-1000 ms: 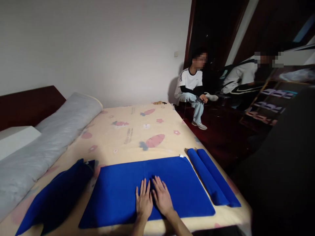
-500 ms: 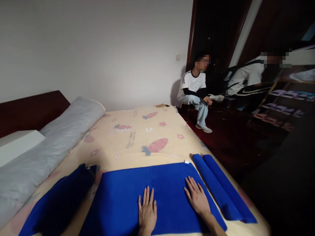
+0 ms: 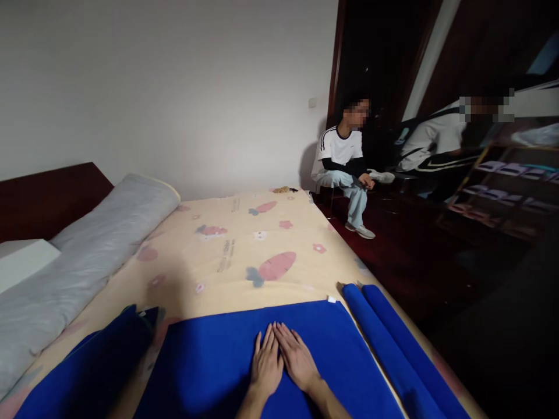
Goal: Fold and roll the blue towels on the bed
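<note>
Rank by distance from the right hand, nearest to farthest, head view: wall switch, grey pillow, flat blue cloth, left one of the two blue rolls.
From the right hand:
1. Flat blue cloth, directly under it.
2. Left blue roll, just to its right.
3. Grey pillow, across the bed, left.
4. Wall switch, far wall.

On the bed (image 3: 244, 244), a flat cloth (image 3: 218, 355) is lying at the near end, with two rolled cloths (image 3: 375, 343) running side by side just to its right, along the bed's edge. A loose pile of cloth (image 3: 87, 372) is sitting to its left. Farther left, a long pillow (image 3: 96, 256) is lying before the headboard (image 3: 52, 195). Beyond the bed's far right corner, a person (image 3: 343, 157) is sitting; a rack (image 3: 502, 186) is standing farther right.
</note>
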Motion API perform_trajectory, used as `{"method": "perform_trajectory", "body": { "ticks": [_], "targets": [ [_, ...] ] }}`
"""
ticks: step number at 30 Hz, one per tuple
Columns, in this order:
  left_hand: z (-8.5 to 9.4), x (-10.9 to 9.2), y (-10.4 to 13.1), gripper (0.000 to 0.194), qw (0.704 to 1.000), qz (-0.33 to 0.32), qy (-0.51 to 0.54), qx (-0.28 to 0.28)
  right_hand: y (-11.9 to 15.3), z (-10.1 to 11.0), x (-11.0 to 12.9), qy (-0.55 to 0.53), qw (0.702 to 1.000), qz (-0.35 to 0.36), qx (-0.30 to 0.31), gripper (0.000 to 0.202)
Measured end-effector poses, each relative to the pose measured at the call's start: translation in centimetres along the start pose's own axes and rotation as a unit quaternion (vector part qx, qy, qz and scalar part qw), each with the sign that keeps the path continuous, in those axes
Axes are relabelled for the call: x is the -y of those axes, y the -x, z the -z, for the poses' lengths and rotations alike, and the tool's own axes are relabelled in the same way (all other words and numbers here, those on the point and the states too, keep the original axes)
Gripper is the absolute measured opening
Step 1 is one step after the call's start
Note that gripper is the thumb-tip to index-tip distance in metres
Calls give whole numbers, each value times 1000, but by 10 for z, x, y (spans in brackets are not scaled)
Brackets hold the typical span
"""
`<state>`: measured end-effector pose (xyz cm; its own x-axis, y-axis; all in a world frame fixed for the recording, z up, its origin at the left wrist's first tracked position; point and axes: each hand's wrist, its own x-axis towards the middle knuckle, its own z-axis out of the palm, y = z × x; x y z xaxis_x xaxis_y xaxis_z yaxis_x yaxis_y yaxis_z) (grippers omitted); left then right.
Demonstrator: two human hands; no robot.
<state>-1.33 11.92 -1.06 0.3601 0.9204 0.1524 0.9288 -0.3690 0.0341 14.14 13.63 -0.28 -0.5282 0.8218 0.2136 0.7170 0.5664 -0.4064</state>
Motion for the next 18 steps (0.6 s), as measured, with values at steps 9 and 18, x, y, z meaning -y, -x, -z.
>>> {"method": "perform_trajectory", "body": {
  "ticks": [9,18],
  "targets": [
    [24,159,33,51,970,234,-49,37,21,36,-135,136,962,-218,-88,62],
    [21,265,95,56,928,358,-103,-19,28,34,-151,169,957,-219,-88,65]
  ]
}}
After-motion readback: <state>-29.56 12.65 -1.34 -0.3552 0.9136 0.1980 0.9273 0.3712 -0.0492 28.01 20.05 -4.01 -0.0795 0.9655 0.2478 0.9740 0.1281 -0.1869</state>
